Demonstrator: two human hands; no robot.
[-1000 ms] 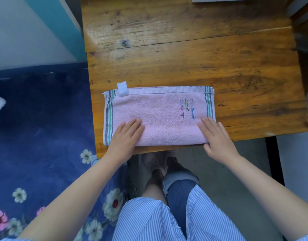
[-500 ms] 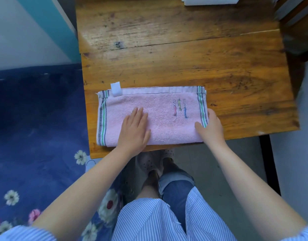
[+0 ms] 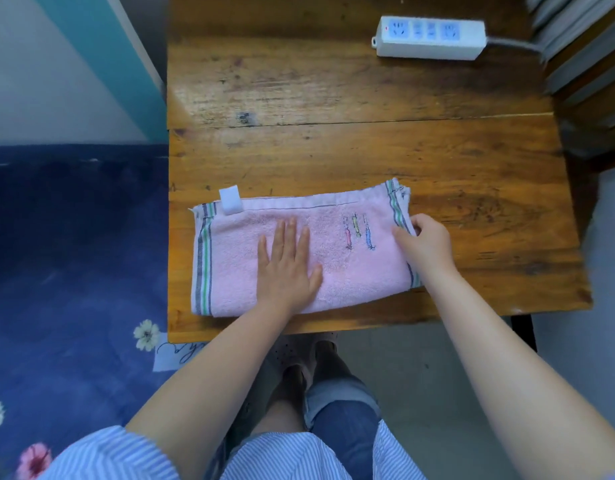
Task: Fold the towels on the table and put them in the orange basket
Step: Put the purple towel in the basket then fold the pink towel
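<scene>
Folding a pink towel (image 3: 334,258) on the wooden counter (image 3: 368,150).

Pressing flat on the towel's middle with the left hand (image 3: 288,268), fingers straight and spread, palm down. Pinching the towel's striped right end with the right hand (image 3: 424,244), thumb on top and fingers curled at the edge, that end lifted slightly off the counter, or so it seems from the raised corner. Lying lengthwise near the counter's front edge, already doubled over, with green and grey stripes at both ends, small coloured embroidery just left of the right hand, and a white tag (image 3: 231,200) at the far left corner. Sitting at the counter's far right, a white power strip (image 3: 429,38). Spreading to the left, a blue floral rug (image 3: 74,254).
</scene>
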